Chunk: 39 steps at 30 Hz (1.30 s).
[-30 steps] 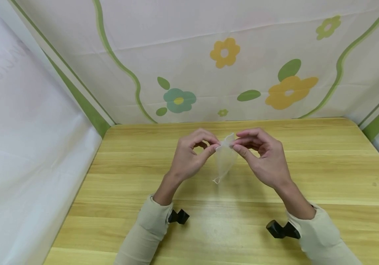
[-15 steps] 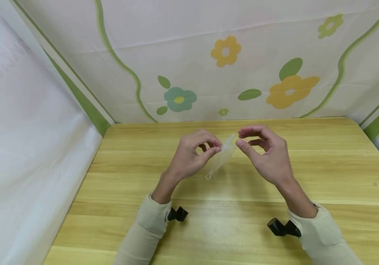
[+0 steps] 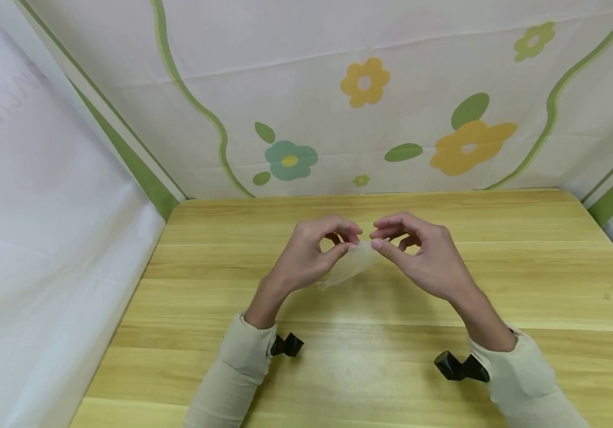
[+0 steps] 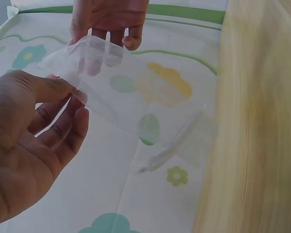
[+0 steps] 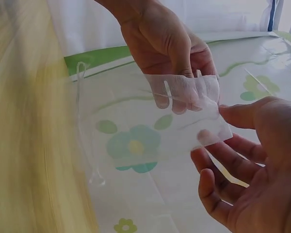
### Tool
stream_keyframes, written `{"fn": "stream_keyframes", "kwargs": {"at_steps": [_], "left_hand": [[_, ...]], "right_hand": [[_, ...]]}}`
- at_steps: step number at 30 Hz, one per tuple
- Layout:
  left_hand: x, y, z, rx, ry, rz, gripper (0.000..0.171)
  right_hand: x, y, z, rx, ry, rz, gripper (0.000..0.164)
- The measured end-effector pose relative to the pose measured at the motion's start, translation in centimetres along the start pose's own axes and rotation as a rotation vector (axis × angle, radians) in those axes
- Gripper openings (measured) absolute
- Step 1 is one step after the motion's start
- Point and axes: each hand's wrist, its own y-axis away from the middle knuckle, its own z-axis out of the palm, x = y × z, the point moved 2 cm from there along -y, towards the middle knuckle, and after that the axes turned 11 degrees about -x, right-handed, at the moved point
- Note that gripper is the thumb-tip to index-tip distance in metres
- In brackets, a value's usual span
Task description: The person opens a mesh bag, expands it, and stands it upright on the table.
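One bag (image 3: 350,264) is hanging over the worktop (image 3: 349,368); left hand (image 3: 306,255) is pinching its edge, right hand (image 3: 428,257) is touching it, can't tell if gripping. Bag is risking slipping if left hand is holding too lightly.

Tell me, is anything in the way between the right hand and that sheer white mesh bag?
Nothing visible is: the right hand is at the edge of the sheer white mesh bag, which the left hand pinches.
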Motion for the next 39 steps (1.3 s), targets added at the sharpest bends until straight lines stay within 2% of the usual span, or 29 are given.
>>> {"fn": "stream_keyframes", "kwargs": {"at_steps": [6, 12, 15, 19, 21, 23, 26, 30, 33, 39], "left_hand": [[-0.1, 0.0, 0.2, 0.009, 0.005, 0.048, 0.017], [0.0, -0.2, 0.5, 0.018, 0.006, 0.061, 0.016], [0.0, -0.2, 0.5, 0.073, -0.033, 0.019, 0.016], [0.1, -0.1, 0.4, 0.208, -0.065, -0.097, 0.018], [0.3, 0.0, 0.4, 0.250, -0.062, -0.151, 0.021], [0.6, 0.0, 0.5, 0.253, -0.072, -0.200, 0.025], [1.0, -0.1, 1.0, 0.216, -0.078, -0.285, 0.034], [1.1, -0.2, 1.7, 0.181, -0.071, -0.383, 0.040], [1.0, -0.2, 1.9, 0.187, -0.064, -0.397, 0.033], [0.9, -0.1, 2.0, 0.206, -0.073, -0.360, 0.008]], "right_hand": [[0.1, 0.0, 0.1, -0.094, 0.051, 0.033, 0.019], [0.1, 0.0, 0.2, -0.088, 0.046, 0.028, 0.021], [0.1, 0.0, 0.2, -0.009, 0.034, 0.022, 0.020], [0.1, 0.1, 0.0, 0.155, 0.015, 0.008, 0.019], [0.2, 0.1, 0.0, 0.230, 0.031, -0.013, 0.019], [0.3, 0.0, 0.3, 0.286, 0.058, -0.041, 0.020], [0.2, -0.1, 0.7, 0.349, 0.096, -0.083, 0.021], [0.1, 0.0, 1.4, 0.385, 0.091, -0.107, 0.022], [0.0, 0.0, 1.8, 0.388, 0.061, -0.119, 0.023], [0.0, -0.1, 2.3, 0.365, 0.000, -0.114, 0.019]]}}
